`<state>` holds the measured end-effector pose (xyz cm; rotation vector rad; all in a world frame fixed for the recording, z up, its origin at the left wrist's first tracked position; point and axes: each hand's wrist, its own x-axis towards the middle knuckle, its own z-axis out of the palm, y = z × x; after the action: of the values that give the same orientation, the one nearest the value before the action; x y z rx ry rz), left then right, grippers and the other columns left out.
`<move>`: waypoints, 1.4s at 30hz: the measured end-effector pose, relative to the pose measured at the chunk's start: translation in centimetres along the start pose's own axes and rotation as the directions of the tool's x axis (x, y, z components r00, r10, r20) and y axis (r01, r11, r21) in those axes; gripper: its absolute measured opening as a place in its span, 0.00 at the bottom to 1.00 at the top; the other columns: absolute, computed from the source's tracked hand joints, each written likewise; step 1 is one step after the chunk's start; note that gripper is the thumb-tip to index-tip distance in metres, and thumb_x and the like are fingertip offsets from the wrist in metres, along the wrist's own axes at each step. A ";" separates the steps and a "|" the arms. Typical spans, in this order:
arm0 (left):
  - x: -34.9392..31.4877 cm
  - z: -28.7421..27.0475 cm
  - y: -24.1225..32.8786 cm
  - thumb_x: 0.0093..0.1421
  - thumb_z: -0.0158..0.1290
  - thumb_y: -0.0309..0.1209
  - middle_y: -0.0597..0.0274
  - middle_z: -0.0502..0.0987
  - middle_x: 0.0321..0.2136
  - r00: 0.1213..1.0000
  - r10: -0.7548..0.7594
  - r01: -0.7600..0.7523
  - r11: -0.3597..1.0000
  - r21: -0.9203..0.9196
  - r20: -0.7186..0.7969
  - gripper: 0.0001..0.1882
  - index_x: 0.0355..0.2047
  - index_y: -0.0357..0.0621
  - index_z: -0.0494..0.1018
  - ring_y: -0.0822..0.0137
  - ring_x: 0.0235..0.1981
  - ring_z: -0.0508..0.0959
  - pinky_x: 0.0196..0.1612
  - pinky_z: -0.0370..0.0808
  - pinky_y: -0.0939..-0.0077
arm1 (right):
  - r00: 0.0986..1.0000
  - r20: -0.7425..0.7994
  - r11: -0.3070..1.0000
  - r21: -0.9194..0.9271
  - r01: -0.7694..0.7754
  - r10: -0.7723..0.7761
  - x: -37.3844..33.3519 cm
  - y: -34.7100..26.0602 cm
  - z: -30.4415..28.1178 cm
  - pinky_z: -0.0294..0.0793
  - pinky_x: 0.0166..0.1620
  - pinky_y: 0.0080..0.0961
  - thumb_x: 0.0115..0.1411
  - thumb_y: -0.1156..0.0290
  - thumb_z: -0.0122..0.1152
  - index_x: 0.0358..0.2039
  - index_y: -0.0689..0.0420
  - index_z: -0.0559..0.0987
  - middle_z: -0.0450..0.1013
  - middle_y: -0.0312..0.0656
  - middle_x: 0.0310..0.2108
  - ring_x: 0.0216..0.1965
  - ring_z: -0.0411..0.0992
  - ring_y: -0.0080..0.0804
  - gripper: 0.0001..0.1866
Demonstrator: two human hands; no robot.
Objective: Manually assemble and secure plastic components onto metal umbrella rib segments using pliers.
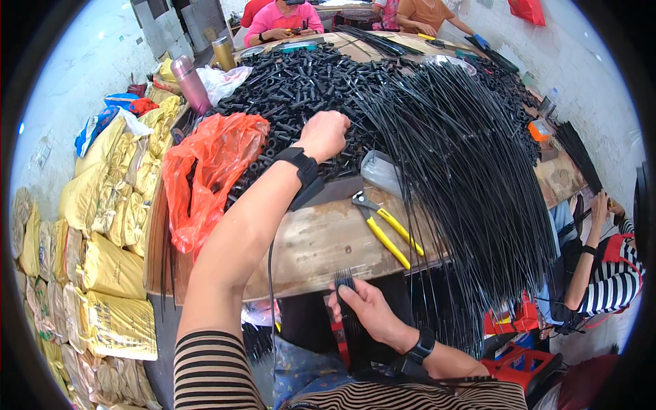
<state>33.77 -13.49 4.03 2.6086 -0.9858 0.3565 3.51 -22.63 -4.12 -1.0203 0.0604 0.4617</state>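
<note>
- Right grip (372, 311): closed around a bundle of thin black strips (344, 280) at the near edge of the table (318, 239).
- Left grip (324, 137): curled over the heap of black tubular pieces (294, 85); cannot tell whether it holds one.
- Yellow-handled pliers (391, 232) lie on the wood, near long black strips (471, 164) draped over the edge.
- Red plastic bag (222, 154): left of the heap.
</note>
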 end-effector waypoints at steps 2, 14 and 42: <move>1.9 0.7 -1.1 0.54 0.48 0.25 0.43 0.78 0.31 0.986 -0.077 0.081 0.997 0.015 -0.149 0.11 0.36 0.37 0.78 0.49 0.37 0.78 0.44 0.73 0.59 | 0.999 -0.018 0.999 -0.002 -0.039 0.039 0.0 -0.4 -0.1 0.73 0.35 0.19 0.68 0.69 0.44 0.47 0.63 0.70 0.71 0.37 0.32 0.29 0.69 0.19 0.13; 6.9 5.3 -4.7 0.51 0.54 0.24 0.58 0.73 0.39 0.999 0.036 -0.036 0.968 0.250 0.003 0.14 0.40 0.46 0.78 0.54 0.44 0.72 0.47 0.71 0.62 | 0.996 0.051 0.997 -0.014 -0.079 0.080 0.3 -0.7 -0.3 0.73 0.36 0.20 0.69 0.68 0.42 0.47 0.64 0.69 0.72 0.39 0.34 0.31 0.68 0.19 0.14; -2.9 2.4 2.2 0.50 0.57 0.26 0.42 0.76 0.30 0.996 -0.088 0.086 0.965 -0.247 0.001 0.09 0.28 0.32 0.73 0.44 0.39 0.76 0.43 0.72 0.55 | 0.999 -0.020 0.994 -0.103 0.043 -0.045 -0.1 0.1 0.7 0.73 0.36 0.21 0.68 0.69 0.43 0.45 0.64 0.69 0.73 0.39 0.31 0.29 0.70 0.21 0.12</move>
<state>30.43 -14.22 1.32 2.4119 -0.8493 0.2101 3.23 -22.03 -3.78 -1.1256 0.0340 0.4165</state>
